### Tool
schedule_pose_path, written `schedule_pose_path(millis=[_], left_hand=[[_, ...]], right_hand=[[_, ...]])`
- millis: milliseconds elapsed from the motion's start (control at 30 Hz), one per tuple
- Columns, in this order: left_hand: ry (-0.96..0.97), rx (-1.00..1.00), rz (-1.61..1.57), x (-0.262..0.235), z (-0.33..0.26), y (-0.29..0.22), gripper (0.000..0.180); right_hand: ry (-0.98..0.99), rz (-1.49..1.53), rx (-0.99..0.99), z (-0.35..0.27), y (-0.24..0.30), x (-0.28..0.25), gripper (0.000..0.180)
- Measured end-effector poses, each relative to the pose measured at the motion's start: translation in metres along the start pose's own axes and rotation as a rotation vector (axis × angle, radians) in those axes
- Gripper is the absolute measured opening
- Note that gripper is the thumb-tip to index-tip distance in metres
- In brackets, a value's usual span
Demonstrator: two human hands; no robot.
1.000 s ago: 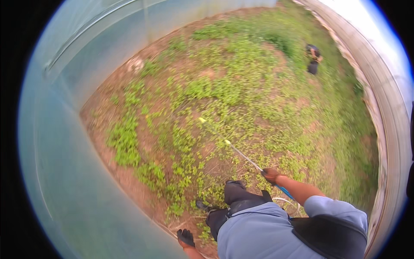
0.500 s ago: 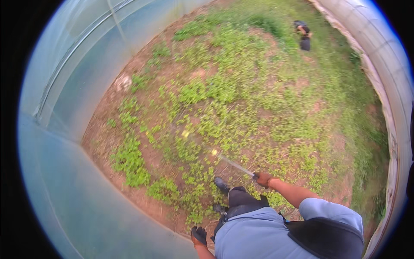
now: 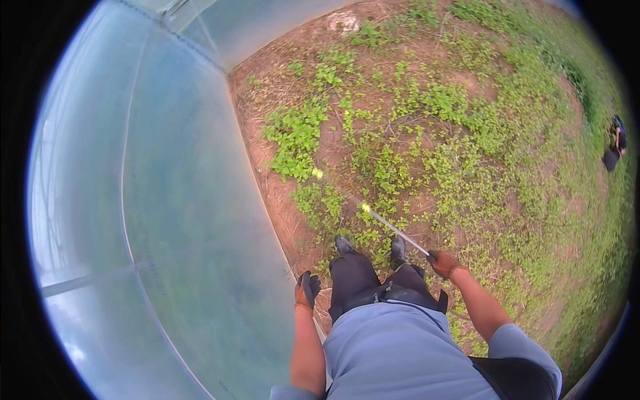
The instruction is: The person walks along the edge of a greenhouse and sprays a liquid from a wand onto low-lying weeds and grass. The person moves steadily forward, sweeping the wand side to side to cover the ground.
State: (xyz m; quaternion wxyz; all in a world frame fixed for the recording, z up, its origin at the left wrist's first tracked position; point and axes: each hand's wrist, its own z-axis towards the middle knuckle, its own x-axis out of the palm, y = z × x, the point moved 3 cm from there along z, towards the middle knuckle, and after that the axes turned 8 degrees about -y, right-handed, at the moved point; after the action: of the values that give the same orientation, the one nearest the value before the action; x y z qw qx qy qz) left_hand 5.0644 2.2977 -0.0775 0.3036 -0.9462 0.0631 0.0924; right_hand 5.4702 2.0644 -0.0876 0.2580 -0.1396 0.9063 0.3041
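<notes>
A: What does the right hand (image 3: 443,263) hold?

B: A thin metal wand (image 3: 393,229). The gloved fingers are closed round its near end, just right of the person's right shoe (image 3: 398,248).

A: And where does the wand run?

B: Up and to the left from the fist, slanting low over the weeds (image 3: 390,170). There is a yellow bit on the shaft about midway, and a second yellow spot at the far tip (image 3: 317,173), over a thick green clump (image 3: 293,137) near the wall.

A: The left hand (image 3: 307,290)?

B: It hangs by the left thigh, in an orange and black glove. The fingers look loosely curled with nothing in them, close to the plastic wall (image 3: 167,220). Whether it touches the wall, I cannot tell.

A: What lies about them?

B: The person stands on reddish soil (image 3: 283,207) right where it meets the foot of the wall, both shoes pointing up the picture, the left shoe (image 3: 344,245) beside the right one. Weeds spread in patches ahead and to the right, thicker toward the far right. The wall is a pale translucent sheet filling the left side, with a grey bar (image 3: 87,280) across it.

A: Anything farther off?

B: A dark figure (image 3: 615,150) at the right rim, well apart, too small to make out.
</notes>
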Motion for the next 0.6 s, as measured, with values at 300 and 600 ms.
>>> schedule_pose_path(millis=[300,600], left_hand=[[0.052,-0.077,-0.089,-0.026,0.073,-0.013,0.041],[0.044,-0.155,-0.228,-0.05,0.131,-0.083,0.045]], right_hand=[[-0.113,0.058,-0.094,0.117,0.158,-0.021,0.034],[-0.225,-0.146,-0.115,0.145,0.252,-0.048,0.034]])
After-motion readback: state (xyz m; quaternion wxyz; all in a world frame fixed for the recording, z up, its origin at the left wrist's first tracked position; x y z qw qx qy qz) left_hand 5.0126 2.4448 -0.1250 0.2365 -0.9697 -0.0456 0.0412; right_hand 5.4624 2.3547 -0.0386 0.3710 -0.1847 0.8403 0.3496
